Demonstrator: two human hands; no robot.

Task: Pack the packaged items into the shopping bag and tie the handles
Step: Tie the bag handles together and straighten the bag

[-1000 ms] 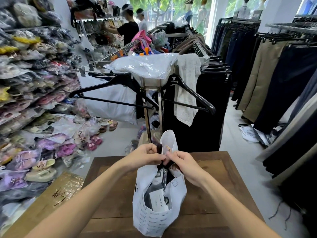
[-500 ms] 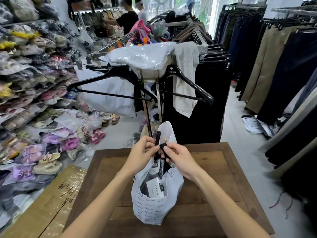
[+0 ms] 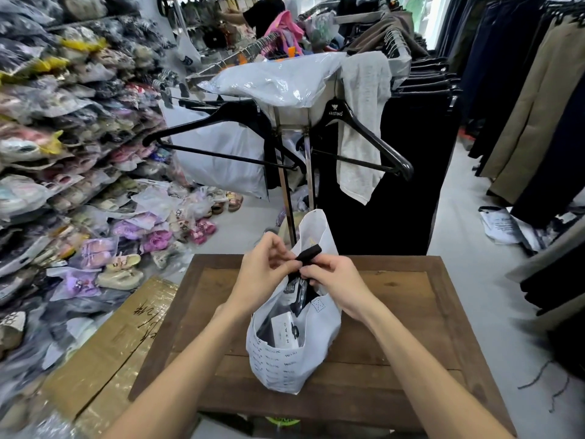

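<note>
Since half a second ago the black handle strap has been drawn further up out of the pinch, so a short folded end now sticks out above the two hands and points up and to the right; the view has also tipped down a little, so the table fills more of the frame. The left hand sits just left of the bag's mouth, its thumb and fingers curled together and pinched on the strap. The right hand meets it from the other side, fingertips closed on the same strap where it drops into the bag, so the two hands touch at the knot point.

The white shopping bag stands upright near the middle of the wooden table, its lower half printed with rows of small dark text. Its far side rises in a tall white flap behind the hands. Through the open mouth a packaged item shows inside, a white card with dark lettering against dark wrapping. A second dark package sits higher, just under the right hand's fingers.

Beyond the table stands a clothes rack with two black hangers, a grey cloth draped over one of them and a clear plastic bag lying on top. Left of the table, bagged sandals lie heaped on the floor and on shelves, with a flattened cardboard box beside the table's edge. Dark trousers hang in rows to the right.
</note>
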